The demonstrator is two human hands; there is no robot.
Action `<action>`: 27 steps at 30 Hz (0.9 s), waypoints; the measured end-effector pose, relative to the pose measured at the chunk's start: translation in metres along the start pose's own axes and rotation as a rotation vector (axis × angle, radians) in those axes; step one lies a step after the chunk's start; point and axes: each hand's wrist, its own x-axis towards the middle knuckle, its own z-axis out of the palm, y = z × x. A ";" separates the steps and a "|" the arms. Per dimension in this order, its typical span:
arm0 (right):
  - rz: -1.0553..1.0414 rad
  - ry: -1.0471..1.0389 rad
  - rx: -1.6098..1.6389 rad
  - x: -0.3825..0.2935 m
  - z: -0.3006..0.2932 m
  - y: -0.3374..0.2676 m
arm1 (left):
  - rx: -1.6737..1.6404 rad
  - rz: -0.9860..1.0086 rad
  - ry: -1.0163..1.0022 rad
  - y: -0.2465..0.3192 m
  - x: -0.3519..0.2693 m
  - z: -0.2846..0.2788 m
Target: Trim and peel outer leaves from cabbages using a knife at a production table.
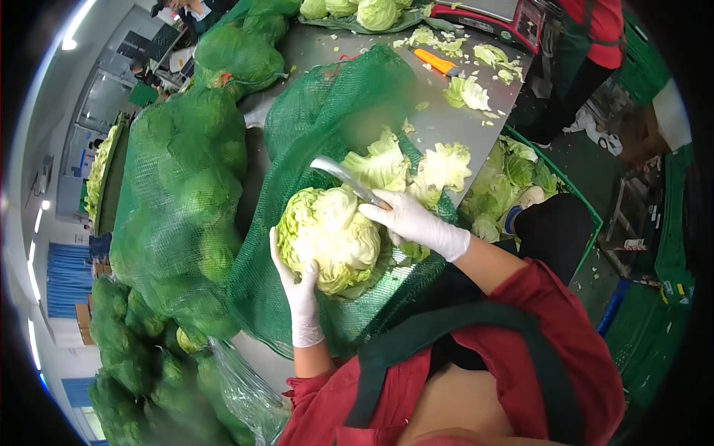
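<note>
In front of me a pale green cabbage head (329, 240) rests on a green mesh bag (262, 245). My left hand (298, 276), in a white glove, holds the cabbage from its left and near side. My gloved right hand (404, 217) grips a knife (348, 179) by its handle. The blade points up and left, just over the cabbage's far edge. Cut-off cabbage leaves (385, 161) lie just past the blade on the mesh and the metal table (446, 131). My right hand's fingertips are partly hidden.
Full mesh bags of cabbages (184, 195) stand along the left. A green crate (580, 203) of leaf scraps is at my right leg. Farther off lie an orange box cutter (437, 61), a red scale (491, 19) and loose cabbages (376, 12). A person in red (594, 39) stands at right.
</note>
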 end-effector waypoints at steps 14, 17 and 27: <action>-0.414 0.007 -0.360 0.056 -0.119 -0.034 | 1.033 0.467 -0.337 0.058 0.029 0.059; -0.341 0.120 -0.577 0.055 -0.107 -0.038 | 1.111 0.687 -0.577 0.057 0.059 0.083; -0.405 0.631 -0.719 -0.001 -0.088 0.009 | 0.911 0.415 -0.416 0.032 0.091 0.070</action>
